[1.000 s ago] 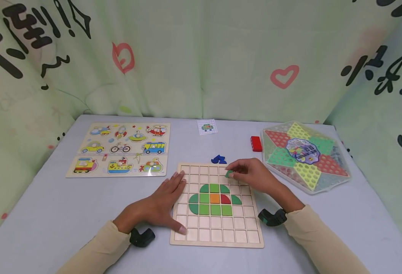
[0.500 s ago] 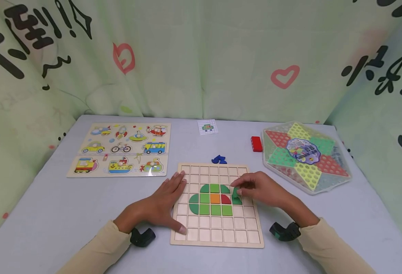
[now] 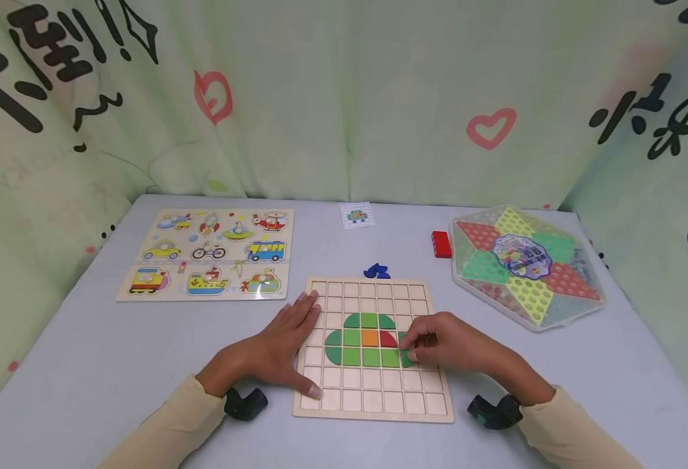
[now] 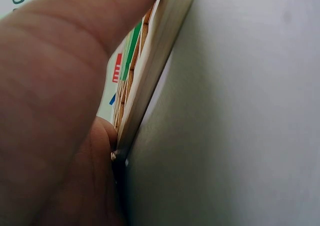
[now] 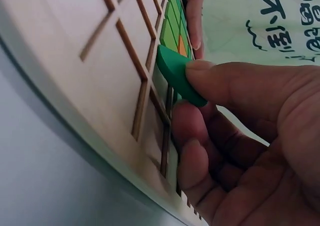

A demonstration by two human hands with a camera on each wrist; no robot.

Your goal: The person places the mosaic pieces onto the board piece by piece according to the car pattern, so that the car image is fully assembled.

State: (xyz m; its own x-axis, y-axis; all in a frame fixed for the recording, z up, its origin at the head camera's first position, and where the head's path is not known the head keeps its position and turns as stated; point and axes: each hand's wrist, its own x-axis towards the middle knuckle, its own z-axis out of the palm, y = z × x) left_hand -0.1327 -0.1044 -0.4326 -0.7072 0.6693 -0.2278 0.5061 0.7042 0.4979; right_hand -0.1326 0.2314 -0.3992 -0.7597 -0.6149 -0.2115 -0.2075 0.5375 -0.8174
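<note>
A wooden grid board point(image 3: 371, 399) lies on the table. My left hand point(image 3: 273, 345) rests along its left edge, fingers straight and thumb spread. At the board's right side my right hand point(image 3: 446, 342) pinches a dark green rounded tile point(image 5: 177, 76) between thumb and fingers. In the right wrist view that tile is tilted over a cell, one end low by the grid. Set in the middle cells are light green square tiles point(image 3: 371, 357), dark green rounded tiles point(image 3: 333, 346), an orange square tile point(image 3: 370, 337) and a red rounded tile point(image 3: 387, 339).
Several blue pieces point(image 3: 376, 271) lie behind the board. Farther back are a small pattern card point(image 3: 357, 215) and a red block point(image 3: 441, 244). A vehicle picture puzzle point(image 3: 206, 254) lies at the left, a Chinese checkers box point(image 3: 528, 267) at the right.
My right hand has carried the green tile from the board's upper right part down toward me, to the right end of the light green row. My left hand stays in place.
</note>
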